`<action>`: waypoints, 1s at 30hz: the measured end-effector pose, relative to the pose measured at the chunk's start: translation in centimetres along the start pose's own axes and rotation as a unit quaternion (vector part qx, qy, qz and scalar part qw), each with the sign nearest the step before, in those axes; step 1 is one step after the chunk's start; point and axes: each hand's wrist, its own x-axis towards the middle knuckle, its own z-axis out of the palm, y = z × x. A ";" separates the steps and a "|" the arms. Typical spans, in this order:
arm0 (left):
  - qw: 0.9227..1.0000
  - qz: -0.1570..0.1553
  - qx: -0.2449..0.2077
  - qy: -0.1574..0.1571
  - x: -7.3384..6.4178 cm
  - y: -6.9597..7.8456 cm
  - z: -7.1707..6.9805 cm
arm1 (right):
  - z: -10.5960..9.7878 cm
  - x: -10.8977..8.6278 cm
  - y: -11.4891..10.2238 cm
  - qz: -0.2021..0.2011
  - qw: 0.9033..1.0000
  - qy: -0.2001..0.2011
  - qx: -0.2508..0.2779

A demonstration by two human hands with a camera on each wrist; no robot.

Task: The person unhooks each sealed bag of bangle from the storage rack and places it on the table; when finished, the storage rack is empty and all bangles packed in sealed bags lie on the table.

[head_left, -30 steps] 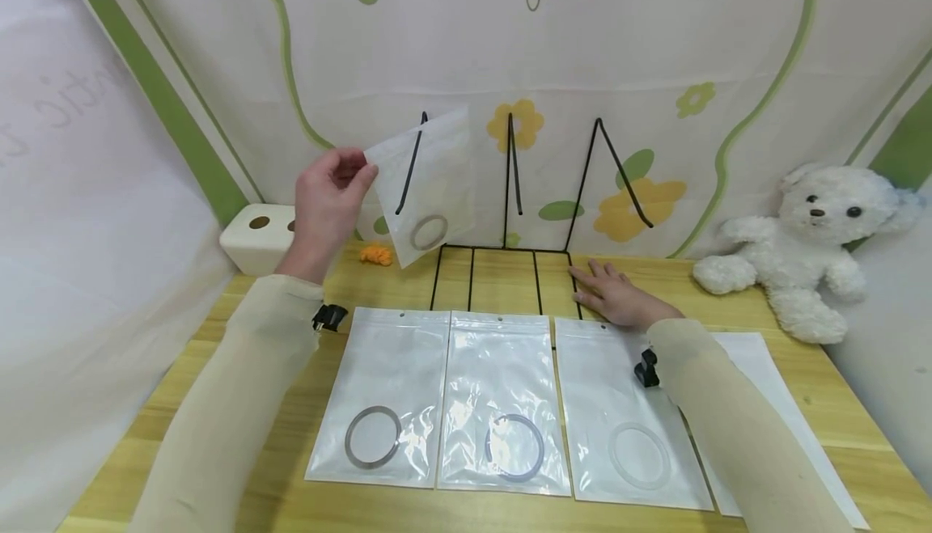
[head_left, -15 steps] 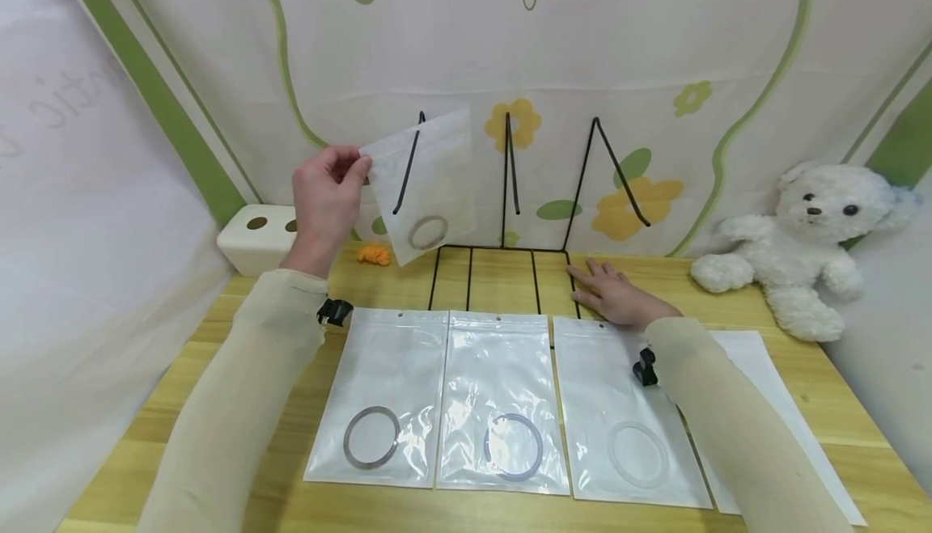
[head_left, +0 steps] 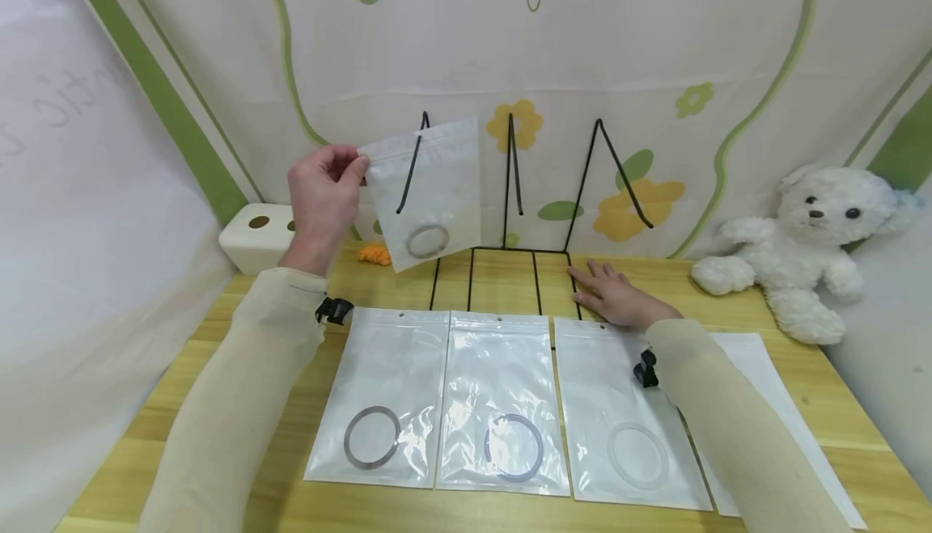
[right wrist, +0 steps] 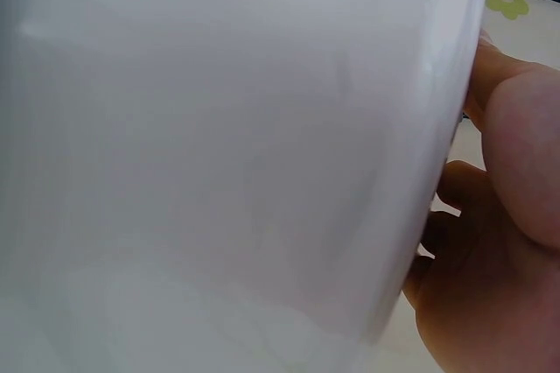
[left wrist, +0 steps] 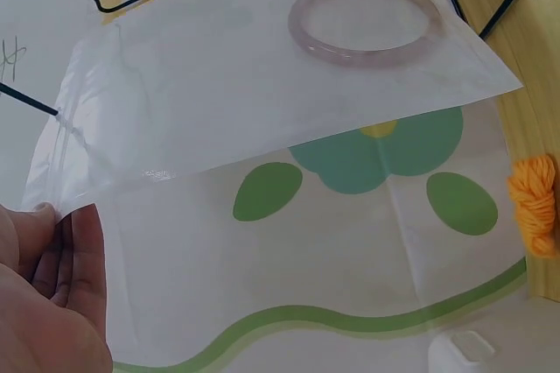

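My left hand (head_left: 325,197) pinches the upper left corner of a clear zip bag (head_left: 447,181) with a pale mauve bangle (left wrist: 366,23) in its lower part. The bag is threaded near its top edge on the left arm (head_left: 410,173) of a black wire rack (head_left: 507,185), whose free end sticks out in front of it. My right hand (head_left: 619,297) rests with fingers spread at the right side of the rack's base; a bag surface (right wrist: 219,154) hides part of it in the right wrist view.
In front of the rack lie a bag with a brown bangle (head_left: 372,437), one with a lavender bangle (head_left: 540,444), one with a clear bangle (head_left: 638,455) and another white bag (head_left: 790,420). Behind stand a white box (head_left: 255,238), orange yarn (head_left: 374,255) and a white teddy bear (head_left: 808,250).
The hanging bag has turned to face the head view more squarely, its right edge swinging slightly right and down. The left hand has shifted slightly left; the right hand has stayed put.
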 end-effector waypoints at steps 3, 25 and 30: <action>1.000 -0.001 -0.005 -0.003 -0.2 0.0 -0.2 | 0.0 -0.1 -0.1 0.000 1.000 0.000 0.000; 1.000 0.020 0.006 -0.018 -1.4 0.2 -1.7 | 0.2 0.0 0.3 0.001 1.000 0.000 -0.002; 0.999 0.012 0.001 -0.031 -1.8 0.3 -2.2 | 0.1 -0.2 0.0 -0.002 1.000 0.003 -0.001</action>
